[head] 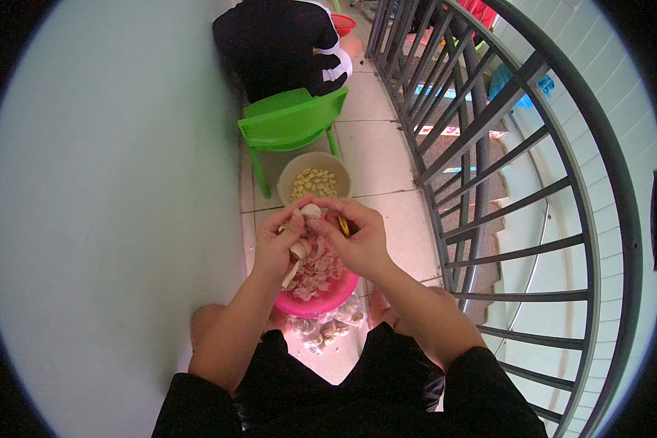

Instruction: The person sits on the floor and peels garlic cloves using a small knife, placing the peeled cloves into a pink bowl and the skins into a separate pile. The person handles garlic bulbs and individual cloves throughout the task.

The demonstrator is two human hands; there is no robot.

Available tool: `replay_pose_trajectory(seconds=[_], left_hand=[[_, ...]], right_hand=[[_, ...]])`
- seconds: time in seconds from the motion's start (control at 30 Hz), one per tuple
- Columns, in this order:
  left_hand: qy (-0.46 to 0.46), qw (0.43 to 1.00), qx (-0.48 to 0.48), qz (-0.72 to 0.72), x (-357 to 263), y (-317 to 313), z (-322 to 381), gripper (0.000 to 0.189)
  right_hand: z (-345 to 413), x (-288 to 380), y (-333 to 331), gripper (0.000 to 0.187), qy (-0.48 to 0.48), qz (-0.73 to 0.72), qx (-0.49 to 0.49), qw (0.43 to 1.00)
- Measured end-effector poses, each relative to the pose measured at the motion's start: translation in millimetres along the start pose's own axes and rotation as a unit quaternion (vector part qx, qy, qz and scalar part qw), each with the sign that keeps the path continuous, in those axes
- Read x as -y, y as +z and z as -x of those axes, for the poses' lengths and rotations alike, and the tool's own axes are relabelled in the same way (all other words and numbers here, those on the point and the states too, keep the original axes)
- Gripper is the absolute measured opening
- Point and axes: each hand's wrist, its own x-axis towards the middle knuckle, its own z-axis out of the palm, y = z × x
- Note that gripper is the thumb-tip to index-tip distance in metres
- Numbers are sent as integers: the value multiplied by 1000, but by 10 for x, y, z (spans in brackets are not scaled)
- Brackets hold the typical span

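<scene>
My left hand point(274, 246) grips pieces of a garlic bulb point(300, 249), with a dry stalk hanging below the palm. Between the fingertips of both hands is a pale garlic clove point(310, 211). A yellow-handled tool point(344, 225) is tucked in my right hand point(364, 235); its working end is hidden. Directly beneath both hands sits a pink basin point(323, 304) holding papery garlic skins point(317, 274). Just beyond my fingers, a whitish bowl point(286, 178) contains many peeled garlic cloves point(313, 183).
A clear plastic bag of garlic bulbs point(328, 328) lies between my feet, on the tiled floor point(383, 224). Ahead, a person point(279, 49) sits on a green chair point(293, 126). A wall point(115, 219) borders the left; a metal railing point(517, 254) and stairs border the right.
</scene>
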Motion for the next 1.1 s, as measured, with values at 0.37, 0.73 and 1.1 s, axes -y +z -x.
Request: replay_pose_trajectory(seconds=[0.37,0.73,1.1], left_hand=[[-118,987,35,104,60,-112,33,36],[-178,957,105,206,-19,-46,16,42],[-74,983,71,153,-28,-244,-23,46]], right_hand=[[-26,-4,-196,41,-123,160,67,977],[-62,17,-317,44,-263,305,129,906],[-59,7,-276,57,-63,135,131,980]])
